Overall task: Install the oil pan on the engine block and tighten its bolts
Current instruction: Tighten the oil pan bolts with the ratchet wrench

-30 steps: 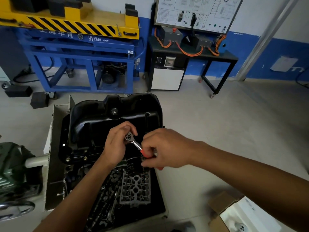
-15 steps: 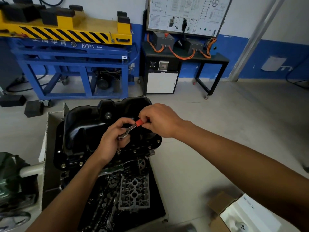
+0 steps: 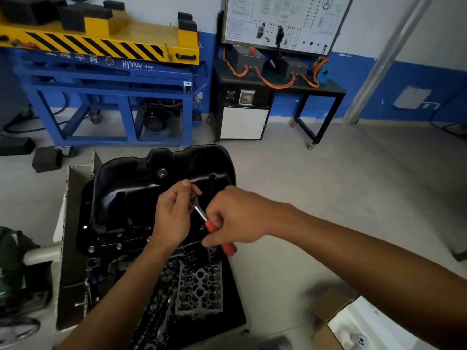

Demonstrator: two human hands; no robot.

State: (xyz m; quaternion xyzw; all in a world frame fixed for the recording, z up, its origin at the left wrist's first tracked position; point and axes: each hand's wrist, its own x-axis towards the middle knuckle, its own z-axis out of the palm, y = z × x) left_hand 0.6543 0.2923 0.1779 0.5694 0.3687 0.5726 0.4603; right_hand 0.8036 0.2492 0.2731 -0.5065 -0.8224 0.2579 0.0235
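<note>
Black oil pan (image 3: pixel 126 195) sits on the engine block (image 3: pixel 111 261). The left hand (image 3: pixel 171 218) pinches the ratchet (image 3: pixel 198 210) head in its grip — the right hand (image 3: pixel 235 218) wraps the red handle. Best kept square, swung in short strokes.

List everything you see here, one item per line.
oil pan: one, black, centre
ratchet: one, silver with red handle, over the pan's near side
flange bolts: several, silver, pan's near-left rim
metal casting: one, grey, below the pan
lift bench: one, blue and yellow, far left
wiring board: one, white, far centre
cables: several, orange, under the board
blocks: two, black, floor at left
cardboard box: one, brown, bottom right
left hand: one, holds the ratchet head
right hand: one, grips the red handle
</note>
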